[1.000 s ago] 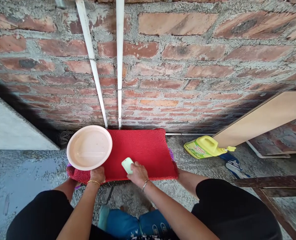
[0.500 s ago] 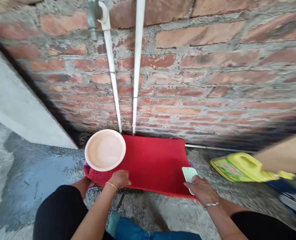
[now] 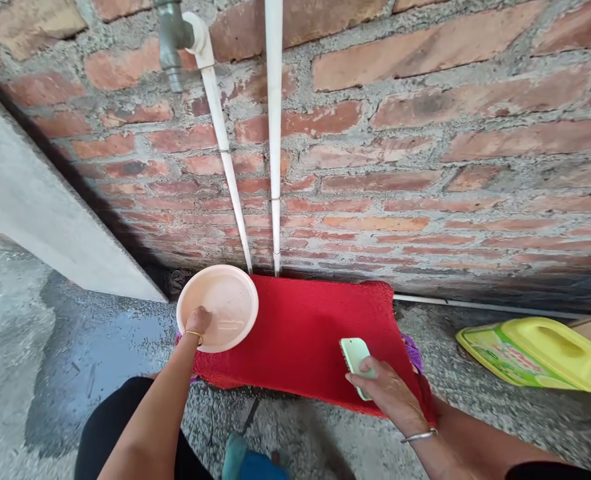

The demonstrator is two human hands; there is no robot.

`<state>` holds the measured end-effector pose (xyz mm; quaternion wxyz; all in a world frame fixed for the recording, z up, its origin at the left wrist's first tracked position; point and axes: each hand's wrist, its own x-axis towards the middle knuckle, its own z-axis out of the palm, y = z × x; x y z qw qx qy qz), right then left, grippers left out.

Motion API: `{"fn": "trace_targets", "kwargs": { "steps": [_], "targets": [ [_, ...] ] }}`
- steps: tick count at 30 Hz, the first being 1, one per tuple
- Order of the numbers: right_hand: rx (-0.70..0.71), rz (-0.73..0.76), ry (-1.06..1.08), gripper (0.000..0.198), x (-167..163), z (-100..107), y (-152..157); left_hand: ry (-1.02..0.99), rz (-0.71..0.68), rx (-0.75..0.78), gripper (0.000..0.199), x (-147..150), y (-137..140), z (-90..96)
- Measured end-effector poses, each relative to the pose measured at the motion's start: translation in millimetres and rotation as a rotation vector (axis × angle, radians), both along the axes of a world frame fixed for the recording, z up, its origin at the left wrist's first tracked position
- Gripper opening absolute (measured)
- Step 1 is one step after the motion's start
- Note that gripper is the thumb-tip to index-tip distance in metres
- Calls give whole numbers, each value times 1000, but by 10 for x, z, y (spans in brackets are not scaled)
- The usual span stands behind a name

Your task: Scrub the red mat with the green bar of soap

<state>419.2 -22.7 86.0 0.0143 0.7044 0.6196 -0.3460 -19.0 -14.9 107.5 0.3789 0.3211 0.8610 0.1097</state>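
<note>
My left hand (image 3: 200, 321) is inside the rim of a pale pink basin (image 3: 242, 270), over or in the water. Its fingers are turned down and mostly hidden, so their grip does not show. My right hand (image 3: 388, 393) is closed around a light green scrubbing brush (image 3: 355, 353), thumb across its back. Bristles show along the brush's left edge, close above a red cloth (image 3: 305, 327). The cloth lies spread over a low support, with the basin resting on its left end.
A brick wall (image 3: 375, 180) with white pipes (image 3: 274, 133) and a tap (image 3: 170, 47) rises behind. A yellow jug (image 3: 540, 353) lies on the right. A grey slab (image 3: 60, 200) leans at left beside wet concrete (image 3: 105, 353). Purple plastic (image 3: 412, 351) shows past the cloth.
My left hand has moved left and up from the cloth's front edge into the basin. The brush in my right hand has shifted left over the cloth. The view has shifted slightly.
</note>
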Motion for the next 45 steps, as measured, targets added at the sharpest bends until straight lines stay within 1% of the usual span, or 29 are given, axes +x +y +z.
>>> {"fn": "trace_targets", "kwargs": {
  "steps": [3, 6, 9, 10, 12, 14, 16, 17, 19, 21, 24, 25, 27, 29, 30, 31, 34, 35, 38, 41, 43, 45],
  "targets": [
    [6, -22, 19, 20, 19, -1, -6, -125, -30, -12, 39, 142, 27, 33],
    [14, -31, 46, 22, 39, -11, -24, -297, -61, 14, 50, 457, 112, 126],
    [16, -20, 74, 21, 52, 12, -59, -571, -83, 43, 52, 991, 263, 252],
    [17, -18, 82, 21, 58, 33, -72, -621, -108, 43, 51, 1204, 327, 306],
    [14, -31, 83, 20, 78, 92, -94, -752, -190, 55, 52, 1637, 467, 443],
    [14, -55, 75, 20, 113, 168, -110, -838, -278, 96, 51, 2010, 610, 617],
    [17, -77, 67, 20, 159, 245, -118, -857, -334, 171, 51, 2260, 728, 799],
    [21, -86, 68, 20, 183, 281, -120, -847, -351, 211, 50, 2330, 769, 880],
    [29, -103, 75, 19, 224, 342, -124, -791, -365, 279, 49, 2368, 805, 990],
    [41, -110, 80, 20, 249, 387, -128, -668, -363, 311, 46, 2309, 781, 1012],
    [60, -85, 69, 21, 246, 429, -133, -406, -366, 266, 42, 2177, 687, 915],
    [61, -68, 62, 22, 236, 437, -133, -348, -370, 242, 41, 2148, 654, 869],
    [52, -35, 44, 23, 213, 442, -128, -295, -386, 210, 42, 2125, 600, 782],
    [28, -12, 11, 24, 195, 433, -117, -292, -401, 211, 41, 2125, 555, 715],
    [16, -3, -9, 25, 190, 424, -109, -277, -438, 211, 41, 2121, 528, 685],
    [4, 3, -28, 25, 183, 413, -99, -237, -509, 196, 41, 2107, 491, 654],
    [-23, 7, -70, 26, 110, 372, -60, -20, -777, 69, 43, 1999, 281, 515],
    [-26, 7, -82, 28, 46, 359, -46, 34, -820, 25, 46, 1947, 175, 446],
    [5, 57, -111, 31, -325, 318, -12, 112, -797, -77, 64, 1800, -207, 186],
    [63, 175, -98, 34, -906, 248, 3, 315, -756, -230, 75, 1694, -568, -94],
    [82, 245, -82, 36, -1289, 175, 5, 414, -742, -257, 78, 1626, -742, -252],
    [94, 308, -82, 39, -1564, 90, 11, 481, -736, -259, 79, 1549, -853, -372]
  ]
}}
